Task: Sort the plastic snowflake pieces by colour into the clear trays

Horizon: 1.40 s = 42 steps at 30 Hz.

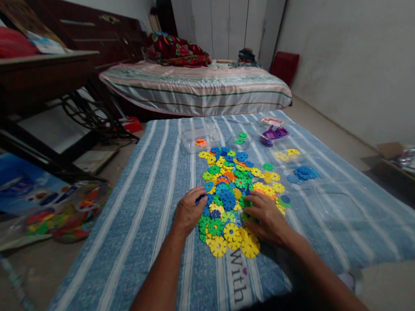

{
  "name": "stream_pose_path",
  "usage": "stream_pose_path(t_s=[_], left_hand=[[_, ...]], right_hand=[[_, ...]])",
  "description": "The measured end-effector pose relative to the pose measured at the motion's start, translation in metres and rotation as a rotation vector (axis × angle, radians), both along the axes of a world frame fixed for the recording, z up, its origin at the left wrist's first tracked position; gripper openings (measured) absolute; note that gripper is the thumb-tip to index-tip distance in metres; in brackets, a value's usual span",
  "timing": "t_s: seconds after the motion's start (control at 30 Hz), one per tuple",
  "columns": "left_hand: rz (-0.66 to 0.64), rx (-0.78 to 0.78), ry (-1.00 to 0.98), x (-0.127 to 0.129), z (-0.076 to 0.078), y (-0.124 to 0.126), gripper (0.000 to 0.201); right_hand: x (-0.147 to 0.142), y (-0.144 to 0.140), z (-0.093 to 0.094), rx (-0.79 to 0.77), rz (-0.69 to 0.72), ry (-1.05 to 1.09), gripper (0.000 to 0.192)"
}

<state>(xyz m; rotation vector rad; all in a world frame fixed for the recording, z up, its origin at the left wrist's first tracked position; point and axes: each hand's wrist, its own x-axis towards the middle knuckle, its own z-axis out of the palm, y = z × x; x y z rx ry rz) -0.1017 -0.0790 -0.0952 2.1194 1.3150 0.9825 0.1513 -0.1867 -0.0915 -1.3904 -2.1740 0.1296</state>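
Note:
A heap of plastic snowflake discs (231, 231) in yellow, green, blue and orange lies on the striped cloth. At the heap's left edge, my left hand (190, 208) has its thumb and fingers closed on a dark blue snowflake disc (201, 200). My right hand (268, 215) rests over the right side of the heap, its fingers apart and touching green discs. What lies beneath its palm is hidden.
Clear plastic boxes stand beyond and right of the heap: one with orange discs (201, 142), others with green discs (241, 138), purple discs (275, 132), yellow discs (291, 152) and blue discs (305, 173). A bed (202, 89) stands behind the cloth (132, 209).

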Motion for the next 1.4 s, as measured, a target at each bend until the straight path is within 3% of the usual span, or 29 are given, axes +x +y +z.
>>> stream_pose_path(t_s=[0.2,0.4,0.53,0.8,1.07,1.4], left_hand=[[0.002,-0.006,0.014,0.001,0.001,-0.001,0.025],[0.008,-0.001,0.009,0.001,0.0,-0.002,0.025],[0.002,-0.005,0.005,0.001,0.001,-0.002,0.025],[0.007,-0.006,0.005,0.002,0.003,-0.003,0.024],[0.005,-0.004,0.011,0.001,0.001,-0.002,0.024],[0.008,-0.012,-0.007,0.001,0.0,-0.001,0.023]], right_hand=[[0.003,0.005,-0.004,0.071,-0.167,0.018,0.014],[-0.022,0.001,-0.003,0.018,-0.08,0.001,0.023],[-0.034,0.002,0.002,-0.054,-0.094,-0.041,0.032],[-0.035,0.004,-0.004,-0.026,-0.1,0.048,0.026],[-0.025,0.008,-0.011,0.047,-0.131,0.163,0.014],[0.01,0.016,0.01,0.053,-0.232,0.328,0.025]])
